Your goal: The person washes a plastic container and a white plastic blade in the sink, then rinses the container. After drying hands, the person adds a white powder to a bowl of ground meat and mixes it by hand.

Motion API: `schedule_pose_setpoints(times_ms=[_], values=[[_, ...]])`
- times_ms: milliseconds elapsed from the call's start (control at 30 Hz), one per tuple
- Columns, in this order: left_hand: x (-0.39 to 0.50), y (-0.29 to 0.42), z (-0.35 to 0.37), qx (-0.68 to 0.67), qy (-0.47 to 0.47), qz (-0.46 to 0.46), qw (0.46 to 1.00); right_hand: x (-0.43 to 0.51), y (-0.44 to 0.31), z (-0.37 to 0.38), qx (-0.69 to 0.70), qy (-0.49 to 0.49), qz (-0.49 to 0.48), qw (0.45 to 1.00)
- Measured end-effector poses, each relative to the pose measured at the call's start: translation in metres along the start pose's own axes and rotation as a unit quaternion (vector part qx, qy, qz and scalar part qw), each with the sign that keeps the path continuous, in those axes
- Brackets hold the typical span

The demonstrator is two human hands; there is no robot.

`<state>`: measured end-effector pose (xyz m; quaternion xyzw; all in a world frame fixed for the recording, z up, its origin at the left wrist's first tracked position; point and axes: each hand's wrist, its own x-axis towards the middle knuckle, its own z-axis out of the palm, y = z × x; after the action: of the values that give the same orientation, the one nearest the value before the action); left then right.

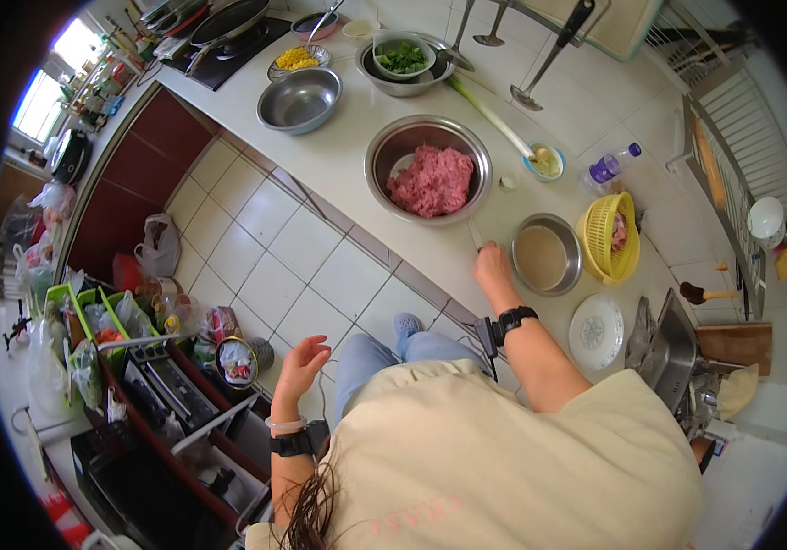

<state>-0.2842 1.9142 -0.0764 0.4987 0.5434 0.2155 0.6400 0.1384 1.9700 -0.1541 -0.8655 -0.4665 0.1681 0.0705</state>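
My right hand [493,267] is closed on what looks like a small knife [476,234], its pale blade lying towards the meat bowl and most of its handle hidden. Just right of that hand, a steel bowl [539,256] holds cloudy brownish liquid. Further back, pink minced meat [435,180] is heaped in a larger steel bowl [378,194]. My left hand [304,368] hangs over the floor beside my body, fingers apart and holding nothing. A small whitish piece [508,182] lies on the counter [338,161] between the meat bowl and a small blue-rimmed bowl [543,162].
A yellow plastic colander [603,240] holds raw meat. Near it are a patterned white plate [596,332], a sink [669,347] and a purple-labelled bottle [610,168]. A leek [493,117], chopped greens [404,58], an empty-looking bowl [299,101] and yellow corn [296,58] stand further back.
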Motion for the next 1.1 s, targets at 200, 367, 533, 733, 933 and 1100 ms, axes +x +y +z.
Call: schedule_pose_setpoints(times_ms=[200, 367, 533, 733, 933, 1100], values=[[0.075, 0.019, -0.067, 0.061, -0.079, 0.012, 0.995, 0.007, -0.013, 0.006, -0.022, -0.010, 0.106, 0.994], [0.149, 0.061, -0.126, 0.226, -0.120, 0.069, 0.964, 0.008, -0.031, 0.004, -0.050, 0.003, 0.162, 0.985], [0.202, 0.092, -0.160, 0.302, -0.160, 0.074, 0.937, 0.005, -0.050, 0.002, -0.032, 0.007, 0.214, 0.976], [0.252, 0.103, -0.151, 0.331, -0.217, 0.117, 0.911, -0.004, -0.057, 0.011, -0.019, 0.037, 0.262, 0.964], [0.283, 0.127, -0.111, 0.349, -0.251, 0.150, 0.890, 0.002, -0.037, 0.033, -0.019, 0.102, 0.237, 0.966], [0.293, 0.177, -0.101, 0.266, -0.214, 0.141, 0.929, 0.007, -0.010, 0.049, 0.077, 0.145, 0.140, 0.977]])
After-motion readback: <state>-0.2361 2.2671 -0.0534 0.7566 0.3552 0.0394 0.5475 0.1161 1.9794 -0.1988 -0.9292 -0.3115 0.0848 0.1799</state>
